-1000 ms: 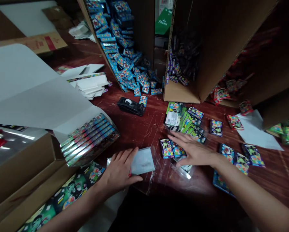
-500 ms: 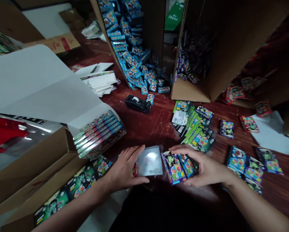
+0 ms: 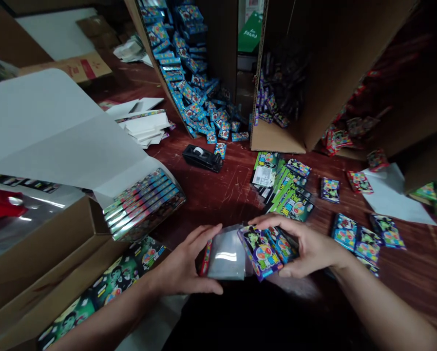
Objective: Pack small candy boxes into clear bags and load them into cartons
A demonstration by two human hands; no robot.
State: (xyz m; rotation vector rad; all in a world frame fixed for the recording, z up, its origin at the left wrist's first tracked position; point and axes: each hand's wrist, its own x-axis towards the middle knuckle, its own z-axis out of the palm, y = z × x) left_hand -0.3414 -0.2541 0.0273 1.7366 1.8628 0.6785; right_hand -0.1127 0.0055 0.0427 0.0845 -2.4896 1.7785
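Observation:
At the table's near edge, my left hand (image 3: 189, 263) grips a clear plastic case (image 3: 227, 256) by its left side, where a red strip shows along the edge. My right hand (image 3: 302, 248) is closed around small packets: a purple one (image 3: 260, 251) in front and a blue one (image 3: 281, 246) beside it. The purple packet's left edge meets the right side of the clear case. Fanned green-and-black printed cards (image 3: 293, 197) lie just beyond my right hand.
Cartons of blue packets (image 3: 192, 105), purple packets (image 3: 271, 105) and red packets (image 3: 338, 139) stand at the back. A black tape dispenser (image 3: 202, 158) lies mid-table. An open white box (image 3: 57, 117) with packed rows is left. Loose packets (image 3: 344, 231) lie right.
The view has shifted slightly, so most things sit further left. The clear case has tilted and shows more of the red strip; the purple packet has tilted and moved closer over the case's edge.

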